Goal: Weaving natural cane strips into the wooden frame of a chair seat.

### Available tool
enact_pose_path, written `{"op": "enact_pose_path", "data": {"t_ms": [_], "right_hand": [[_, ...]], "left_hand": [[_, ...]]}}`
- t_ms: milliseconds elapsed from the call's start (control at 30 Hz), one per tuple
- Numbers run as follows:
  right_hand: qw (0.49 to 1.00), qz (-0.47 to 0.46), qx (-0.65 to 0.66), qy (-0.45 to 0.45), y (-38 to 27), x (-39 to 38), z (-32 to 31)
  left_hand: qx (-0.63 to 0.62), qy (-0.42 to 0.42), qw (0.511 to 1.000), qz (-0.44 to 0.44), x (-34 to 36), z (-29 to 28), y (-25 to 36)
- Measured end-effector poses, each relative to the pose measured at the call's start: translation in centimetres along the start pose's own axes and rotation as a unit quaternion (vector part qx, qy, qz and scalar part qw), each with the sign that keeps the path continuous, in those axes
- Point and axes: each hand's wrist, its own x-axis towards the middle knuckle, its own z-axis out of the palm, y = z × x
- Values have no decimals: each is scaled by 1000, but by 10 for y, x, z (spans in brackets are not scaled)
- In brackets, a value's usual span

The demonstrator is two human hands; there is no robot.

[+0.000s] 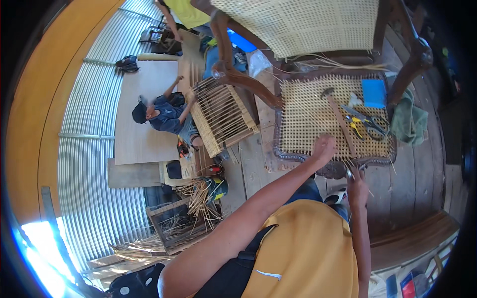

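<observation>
In front of me stands a dark carved wooden armchair (248, 83) with a woven cane seat (303, 116) and a cane back (303, 25). My left hand (324, 147) rests on the seat near its front edge, fingers curled in; what they hold, if anything, is hidden. Beside the front rail, my right hand (357, 186) is closed round a small shiny metal tool (352, 173), whose kind I cannot make out. On the seat lie a hammer (342, 121), black scissors (370, 121), a yellow-handled hand tool (356, 128) and a blue square (373, 93).
A green cloth (410, 119) hangs at the seat's right side. Loose cane strands (338, 63) lie at the back of the seat. To the left, a co-worker (166, 115) sits by a slatted wooden frame (223, 114). Bundles of cane strips (198, 196) stand nearer me.
</observation>
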Motion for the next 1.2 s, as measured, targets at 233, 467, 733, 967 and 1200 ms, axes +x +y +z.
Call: {"op": "enact_pose_path", "data": {"t_ms": [233,467,733,967,1200], "right_hand": [[996,53,48,56,-15,36,25],[995,7,53,82,-2,44,23],[998,-47,26,29,-2,34,29],[998,-65,-6,-24,15,44,20],[989,-87,-58,-104,64,24,-7]], "left_hand": [[-99,-130,981,-106,12,-37,9],[-37,-102,994,8,14,-23,-10],[-52,-114,992,-29,8,-30,0],[11,-90,996,4,11,-26,2],[61,-54,988,127,11,-25,3]]}}
